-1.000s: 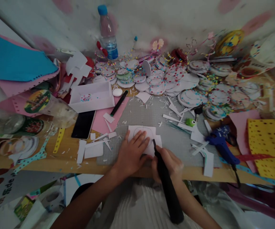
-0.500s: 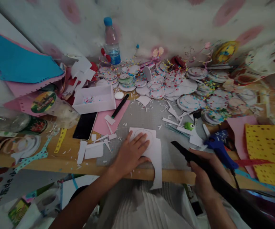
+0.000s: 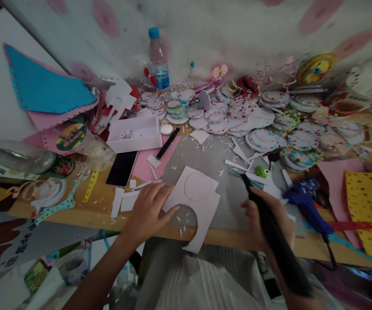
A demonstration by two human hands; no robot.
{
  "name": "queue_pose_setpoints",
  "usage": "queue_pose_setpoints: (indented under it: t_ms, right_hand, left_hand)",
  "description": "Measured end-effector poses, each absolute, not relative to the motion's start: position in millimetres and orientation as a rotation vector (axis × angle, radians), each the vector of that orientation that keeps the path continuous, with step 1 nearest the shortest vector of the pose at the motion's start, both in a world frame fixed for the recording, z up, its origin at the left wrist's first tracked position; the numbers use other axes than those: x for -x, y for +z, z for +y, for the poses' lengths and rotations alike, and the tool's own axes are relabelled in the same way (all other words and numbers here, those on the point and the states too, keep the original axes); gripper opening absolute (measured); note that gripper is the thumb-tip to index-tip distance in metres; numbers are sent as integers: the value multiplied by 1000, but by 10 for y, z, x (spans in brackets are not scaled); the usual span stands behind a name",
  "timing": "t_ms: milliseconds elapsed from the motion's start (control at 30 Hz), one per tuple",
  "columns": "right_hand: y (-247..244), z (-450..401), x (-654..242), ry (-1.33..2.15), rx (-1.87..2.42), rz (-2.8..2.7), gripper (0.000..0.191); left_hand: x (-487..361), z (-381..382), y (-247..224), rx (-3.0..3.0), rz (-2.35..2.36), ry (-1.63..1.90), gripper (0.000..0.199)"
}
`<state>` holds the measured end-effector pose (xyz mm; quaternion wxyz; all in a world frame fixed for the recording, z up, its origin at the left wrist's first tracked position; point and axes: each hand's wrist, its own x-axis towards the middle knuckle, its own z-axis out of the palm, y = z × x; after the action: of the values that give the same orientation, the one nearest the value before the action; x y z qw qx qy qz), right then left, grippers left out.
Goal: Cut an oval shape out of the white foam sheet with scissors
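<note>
A white card (image 3: pixel 205 204) lies on the grey cutting mat (image 3: pixel 227 206), turned at an angle. It has a drawn circle on it and a rounded cut-out in its lower left side, and its narrow tail hangs past the table edge. At the card's left corner is my left hand (image 3: pixel 150 206), fingers apart, thumb and fingertips touching the card. My right hand (image 3: pixel 270 215) is wrapped round a black utility knife (image 3: pixel 266 219). The knife's tip points away from me, right of the card and apart from it.
Decorated paper discs (image 3: pixel 218 112) pile up along the back. On the left are a white box (image 3: pixel 134 135), a phone (image 3: pixel 121 168), a marker (image 3: pixel 168 142) and bottles. A blue glue gun (image 3: pixel 311 206) and yellow dotted sheet (image 3: pixel 370 211) lie right. Paper scraps are scattered about.
The card has turned clockwise. My left hand has slid left off the drawn circle to the card's corner. The knife is still in my right hand, now pointing more steeply away.
</note>
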<state>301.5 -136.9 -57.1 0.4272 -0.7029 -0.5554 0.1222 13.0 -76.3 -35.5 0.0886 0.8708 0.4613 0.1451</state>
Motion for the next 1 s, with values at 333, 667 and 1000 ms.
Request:
queue_pose_setpoints:
  t_ms: [333, 667, 1000]
  right_hand:
    - [-640, -867, -2734, 571, 1569, -1857, 31]
    - [-329, -875, -3122, 1065, 1425, -989, 35]
    - [-193, -1104, -3542, 955, 1863, -1133, 53]
  left_hand:
    - [-264, -1227, -612, -2074, 1648, 701, 32]
    - [-862, -1397, -306, -698, 1042, 588, 37]
    - [-1279, -1540, -567, -318, 736, 372, 42]
